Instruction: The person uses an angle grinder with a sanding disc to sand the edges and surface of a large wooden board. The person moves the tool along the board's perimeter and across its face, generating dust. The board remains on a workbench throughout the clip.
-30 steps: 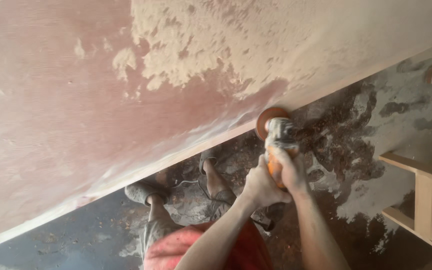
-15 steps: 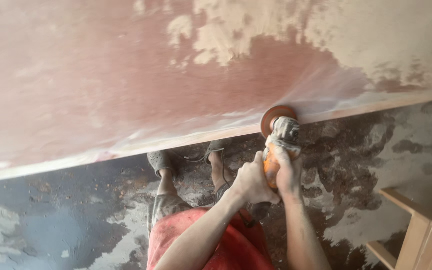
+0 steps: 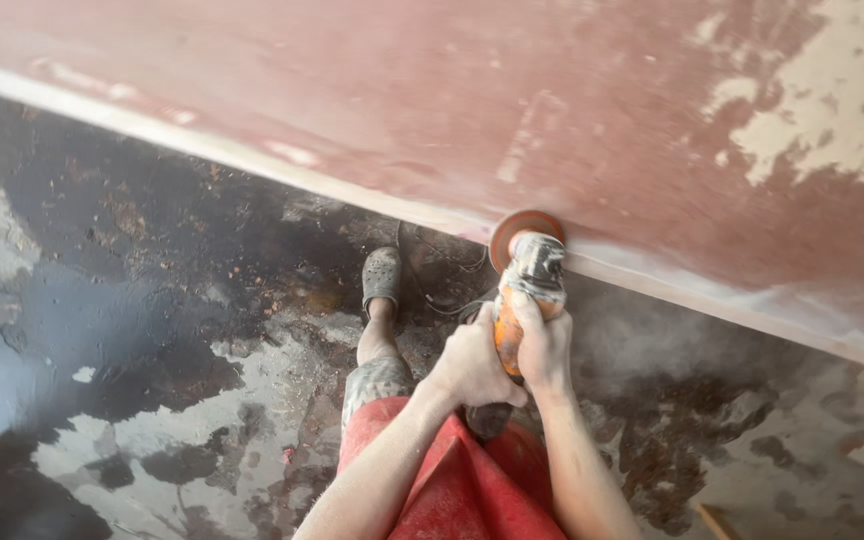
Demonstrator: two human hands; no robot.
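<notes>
Overhead, a broad reddish-brown panel (image 3: 472, 110) fills the upper part of the view, its pale lower edge running on a slant from the upper left down to the right. Toward the upper right the red coat gives way to rough, cream-coloured patches (image 3: 832, 90). Below the panel lies a dark, stained floor (image 3: 132, 300), mottled with grey-white blotches and reddish dust, and a haze of fine dust hangs just right of the tool.

An orange-bodied angle grinder (image 3: 522, 290) sits near the middle of the view, right at the panel's lower edge. Its long axis runs roughly up and down in the view, tilted a little to the right, with the head pointing up and away from the person. The round sanding disc (image 3: 524, 228) meets the pale edge of the panel.

Both hands are clenched around the grinder's body: the left hand (image 3: 472, 365) wraps it from the left, the right hand (image 3: 549, 350) from the right, close together. Beneath them show red shorts (image 3: 462, 480), a bare leg and a grey shoe (image 3: 382, 275) on the floor.
</notes>
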